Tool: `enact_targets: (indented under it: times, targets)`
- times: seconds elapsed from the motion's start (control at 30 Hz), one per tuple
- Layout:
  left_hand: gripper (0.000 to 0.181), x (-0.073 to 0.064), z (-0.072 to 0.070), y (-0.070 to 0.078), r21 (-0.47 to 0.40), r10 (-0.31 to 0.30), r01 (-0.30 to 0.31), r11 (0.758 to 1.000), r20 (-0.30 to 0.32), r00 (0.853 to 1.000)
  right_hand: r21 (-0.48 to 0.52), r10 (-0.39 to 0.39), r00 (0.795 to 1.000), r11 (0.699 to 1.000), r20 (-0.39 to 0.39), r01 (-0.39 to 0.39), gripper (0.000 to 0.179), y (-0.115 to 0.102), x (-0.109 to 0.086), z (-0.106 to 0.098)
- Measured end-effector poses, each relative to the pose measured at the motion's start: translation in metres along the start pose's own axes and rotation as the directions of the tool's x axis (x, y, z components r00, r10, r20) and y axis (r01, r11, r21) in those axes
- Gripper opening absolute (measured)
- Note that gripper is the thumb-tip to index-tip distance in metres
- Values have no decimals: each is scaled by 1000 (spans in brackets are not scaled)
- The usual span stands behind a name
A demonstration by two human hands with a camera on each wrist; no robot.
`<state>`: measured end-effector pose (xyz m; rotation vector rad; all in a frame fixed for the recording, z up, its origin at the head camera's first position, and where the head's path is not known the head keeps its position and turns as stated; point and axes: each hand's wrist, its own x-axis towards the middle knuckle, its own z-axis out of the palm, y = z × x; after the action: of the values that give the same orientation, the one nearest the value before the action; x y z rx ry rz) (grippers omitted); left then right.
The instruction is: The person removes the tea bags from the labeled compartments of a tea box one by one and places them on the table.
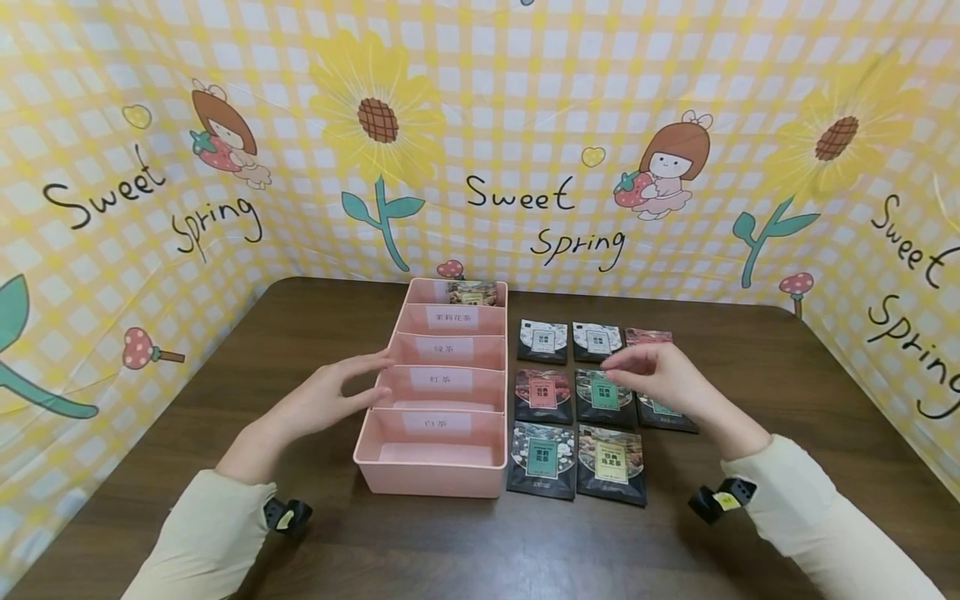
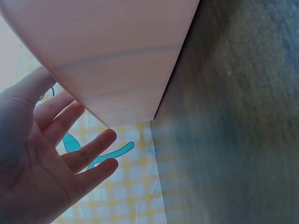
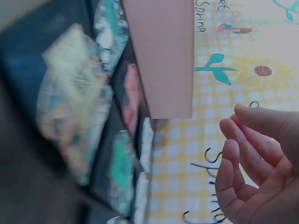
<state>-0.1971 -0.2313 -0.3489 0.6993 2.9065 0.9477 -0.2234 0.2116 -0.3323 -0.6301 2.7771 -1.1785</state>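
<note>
A long pink divided box [image 1: 427,482] stands on the table, its compartments marked with white paper labels. My left hand [image 1: 330,396] is at the box's left rim, fingers spread; in the left wrist view the thumb lies along that rim. My right hand [image 1: 663,375] hovers over the tea packets right of the box, fingers loosely bent, nothing between them. Below its fingertips is a green-labelled tea packet [image 1: 604,398]; another green-labelled packet [image 1: 667,412] and a red one [image 1: 648,336] are partly hidden by this hand. One yellow-labelled packet [image 1: 472,293] sits in the rearmost compartment.
Two white-labelled packets [image 1: 543,340] lie at the back of the group. Nearer are a red-labelled packet [image 1: 543,393], a teal-labelled floral packet [image 1: 542,458] and a yellow-labelled packet [image 1: 611,464]. A yellow checked cloth [image 1: 495,125] surrounds the brown table [image 1: 420,550] behind and at the sides.
</note>
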Motion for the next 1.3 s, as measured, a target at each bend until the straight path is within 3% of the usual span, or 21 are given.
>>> enact_targets:
  times: [0.33, 0.57, 0.73, 1.03, 1.3]
  targets:
    - [51, 0, 1, -2, -2, -5, 5, 1000, -1, 1000, -43, -60, 998, 997, -3, 60, 21, -25, 55, 10]
    - [51, -2, 0, -1, -12, -13, 13, 1000, 6, 1000, 27, -96, 995, 995, -9, 97, 21, -33, 93, 22]
    - [50, -2, -1, 1, -12, -11, 11, 1000, 11, 1000, 73, -146, 987, 986, -60, 150, 20, -36, 113, 28]
    - [50, -2, -1, 1, -2, -5, 5, 1000, 5, 1000, 93, -71, 992, 992, -104, 81, 24, -30, 152, 44]
    - [51, 0, -1, -1, -5, -4, 4, 1000, 2, 1000, 115, -64, 991, 990, -117, 78, 26, -31, 171, 53]
